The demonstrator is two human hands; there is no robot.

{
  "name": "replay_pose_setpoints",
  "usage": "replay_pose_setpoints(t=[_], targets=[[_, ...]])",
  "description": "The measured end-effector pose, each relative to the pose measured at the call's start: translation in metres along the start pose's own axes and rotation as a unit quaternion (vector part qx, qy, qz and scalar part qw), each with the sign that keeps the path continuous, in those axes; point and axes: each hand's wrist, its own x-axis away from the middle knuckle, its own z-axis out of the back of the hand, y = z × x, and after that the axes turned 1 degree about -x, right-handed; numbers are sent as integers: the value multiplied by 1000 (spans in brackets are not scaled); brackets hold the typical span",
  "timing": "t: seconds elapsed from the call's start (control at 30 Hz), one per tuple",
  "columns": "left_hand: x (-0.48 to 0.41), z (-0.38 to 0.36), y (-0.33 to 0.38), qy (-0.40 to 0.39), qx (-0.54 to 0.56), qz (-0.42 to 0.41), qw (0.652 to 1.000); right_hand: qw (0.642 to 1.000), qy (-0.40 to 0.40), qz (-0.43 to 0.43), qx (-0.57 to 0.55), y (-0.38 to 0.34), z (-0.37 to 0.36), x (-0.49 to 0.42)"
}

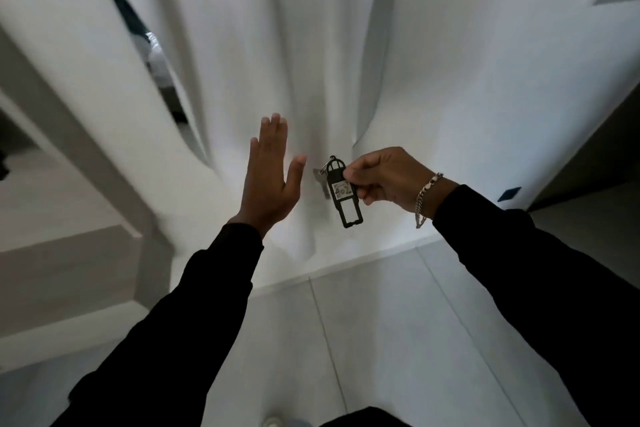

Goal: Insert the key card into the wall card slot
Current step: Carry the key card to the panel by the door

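My right hand (pixel 384 178) pinches a black plastic key card tag (pixel 343 192) with a white label reading 402; a metal key (pixel 320 180) hangs behind it on a ring. The tag is upright in front of the white wall (pixel 450 97). My left hand (pixel 273 173) is raised flat, fingers together and pointing up, thumb out, just left of the tag and holding nothing. No card slot can be made out on the wall. A silver bracelet (pixel 427 194) is on my right wrist.
A white door frame (pixel 104 80) and a gap into another room (pixel 156 59) lie to the left. A small dark wall plate (pixel 509 194) sits low on the right. Grey floor tiles (pixel 381 322) run below, and a darker doorway (pixel 606 156) is at the right edge.
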Motion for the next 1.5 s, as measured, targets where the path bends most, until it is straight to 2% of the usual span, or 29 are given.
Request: replay_pose_setpoints(t=[0.23, 0.4, 0.57, 0.77, 1.0, 1.27, 1.5], targets=[[-64, -67, 72, 0, -9, -106, 994, 998, 42, 55, 13, -12, 125, 18], [-127, -136, 107, 41, 12, -161, 986, 993, 96, 74, 15, -11, 208, 4], [-190, -224, 143, 47, 39, -200, 978, 984, 163, 60, 37, -7, 293, -14], [-279, -297, 207, 46, 65, -248, 965, 973, 221, 61, 42, -28, 403, -17], [-346, -388, 291, 37, 103, -255, 961, 964, 254, 76, 21, -20, 530, -11], [-403, -487, 417, 44, 89, -258, 961, 960, 265, 81, 34, -14, 685, 10], [-456, -540, 483, 70, 60, -255, 963, 953, 269, 121, 70, -29, 803, 7]])
